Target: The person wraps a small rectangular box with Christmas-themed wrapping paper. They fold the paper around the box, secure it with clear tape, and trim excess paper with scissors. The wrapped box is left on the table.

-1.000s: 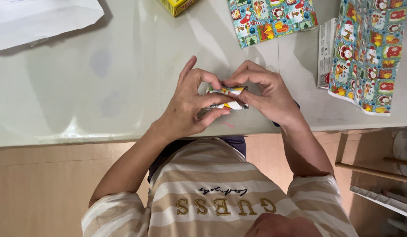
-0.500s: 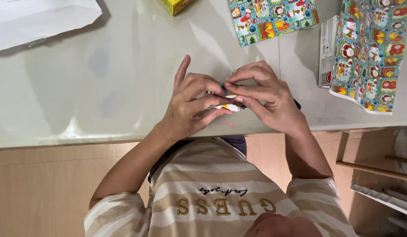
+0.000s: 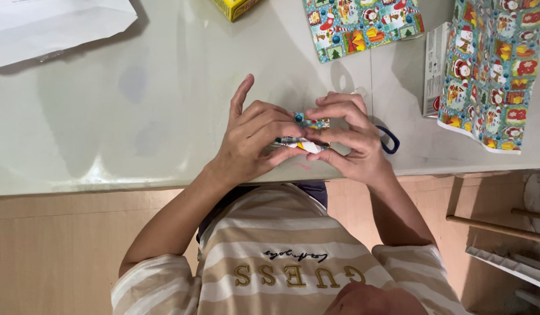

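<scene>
The right hand has drawn back from the spot beside the wrapping sheet, uncovering a dark blue loop on the table between them. Its fingers now curl over the small parcel from above instead of lying flat across it. The parcel has turned edge-on, showing less of its patterned face. The left hand has raised its forefinger higher.

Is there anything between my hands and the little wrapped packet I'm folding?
Nothing visible is. The left hand and the right hand both grip the small wrapped packet directly, fingers pressed on its patterned paper, just above the table. The other wrapping paper sheets lie well off to the side.
</scene>
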